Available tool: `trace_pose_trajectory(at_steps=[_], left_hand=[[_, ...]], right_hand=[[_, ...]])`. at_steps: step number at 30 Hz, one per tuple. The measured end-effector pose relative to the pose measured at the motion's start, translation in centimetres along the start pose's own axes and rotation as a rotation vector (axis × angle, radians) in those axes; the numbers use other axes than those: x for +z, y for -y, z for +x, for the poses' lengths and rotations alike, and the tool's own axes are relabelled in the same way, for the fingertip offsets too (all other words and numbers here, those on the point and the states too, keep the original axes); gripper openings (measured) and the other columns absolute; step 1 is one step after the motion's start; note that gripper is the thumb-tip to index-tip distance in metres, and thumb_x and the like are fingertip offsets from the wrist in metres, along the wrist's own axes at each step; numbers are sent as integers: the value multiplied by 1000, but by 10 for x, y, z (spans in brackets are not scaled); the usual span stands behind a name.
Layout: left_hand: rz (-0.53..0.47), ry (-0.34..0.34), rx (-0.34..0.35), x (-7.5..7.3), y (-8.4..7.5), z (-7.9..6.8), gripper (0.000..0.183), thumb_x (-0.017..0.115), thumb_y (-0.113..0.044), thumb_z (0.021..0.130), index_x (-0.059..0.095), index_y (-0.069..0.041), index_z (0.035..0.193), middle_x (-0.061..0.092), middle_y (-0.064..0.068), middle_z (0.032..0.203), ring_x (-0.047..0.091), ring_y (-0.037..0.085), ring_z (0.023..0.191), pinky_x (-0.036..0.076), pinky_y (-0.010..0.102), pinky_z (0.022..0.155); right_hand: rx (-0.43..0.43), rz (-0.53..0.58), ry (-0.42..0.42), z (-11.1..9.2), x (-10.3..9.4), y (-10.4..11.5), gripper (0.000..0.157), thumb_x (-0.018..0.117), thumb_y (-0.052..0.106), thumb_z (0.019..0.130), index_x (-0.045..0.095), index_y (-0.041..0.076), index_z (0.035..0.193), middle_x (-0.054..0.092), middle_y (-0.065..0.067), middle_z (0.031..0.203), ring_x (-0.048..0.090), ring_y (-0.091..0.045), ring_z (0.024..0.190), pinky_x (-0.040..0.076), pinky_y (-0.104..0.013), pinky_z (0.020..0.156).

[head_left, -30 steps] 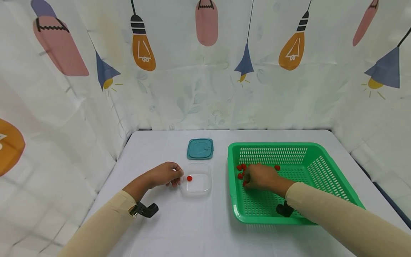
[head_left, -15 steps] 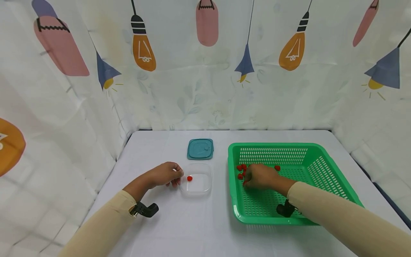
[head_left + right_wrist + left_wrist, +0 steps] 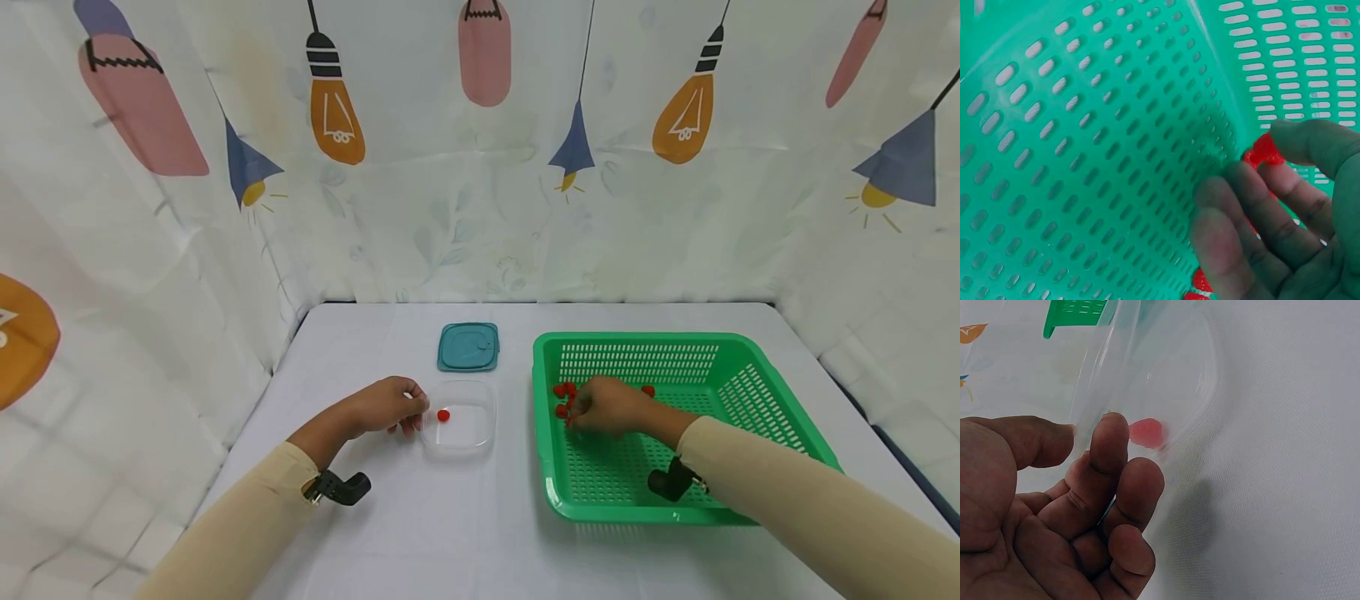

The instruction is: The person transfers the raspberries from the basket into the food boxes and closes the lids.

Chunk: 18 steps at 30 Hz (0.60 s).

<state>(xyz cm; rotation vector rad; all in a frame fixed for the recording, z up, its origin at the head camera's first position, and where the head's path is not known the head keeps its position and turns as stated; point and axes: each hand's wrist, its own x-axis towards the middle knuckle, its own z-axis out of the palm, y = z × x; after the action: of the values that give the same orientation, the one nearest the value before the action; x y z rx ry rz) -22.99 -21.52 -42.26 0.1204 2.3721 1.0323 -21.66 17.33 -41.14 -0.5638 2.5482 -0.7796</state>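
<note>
My left hand [image 3: 386, 406] pinches the left rim of a clear plastic container [image 3: 472, 429] between thumb and forefinger. One small red, bumpy, berry-like piece [image 3: 443, 415] lies inside it; the left wrist view shows this red piece [image 3: 1147, 433] through the clear wall. Inside the green basket [image 3: 551, 467], my right hand [image 3: 611, 406] is low at the left side. Its thumb and forefinger pinch another red piece [image 3: 1264, 150], seen in the right wrist view. More red pieces [image 3: 559, 391] lie around the fingertips, partly hidden by the hand.
A teal lid [image 3: 468, 347] lies behind the clear container on the white table [image 3: 450, 533]. One red piece [image 3: 648, 390] sits apart in the basket, beyond the right hand. The basket's slotted walls stand up around that hand. A printed curtain [image 3: 495, 225] encloses the back and sides.
My right hand has shifted slightly up and back within the basket, its fingertips drawing together on a red piece. The left hand and the clear container have stayed in place.
</note>
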Motion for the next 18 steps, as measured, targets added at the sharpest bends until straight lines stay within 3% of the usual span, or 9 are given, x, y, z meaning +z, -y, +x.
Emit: trace_pose_trajectory(at_steps=[8,18], left_hand=[[1,-2,0,0,0,-1,18,59,-22,105,65,-6,110,68,8,85,62,22,78,49,34,69],[1,-3,-1,0,-1,-1,18,60,-22,104,65,-6,110,68,8,85,62,22,78,49,34,70]], right_hand=[[10,141,61,0,-7,-3,11,66,13,97,76,8,96,70,-5,82,65,-22,69,55,-39,51],[49,274,51,0,-14,-3,20,63,17,96,74,3,102,72,-12,92,70,-30,80,58,-44,57]])
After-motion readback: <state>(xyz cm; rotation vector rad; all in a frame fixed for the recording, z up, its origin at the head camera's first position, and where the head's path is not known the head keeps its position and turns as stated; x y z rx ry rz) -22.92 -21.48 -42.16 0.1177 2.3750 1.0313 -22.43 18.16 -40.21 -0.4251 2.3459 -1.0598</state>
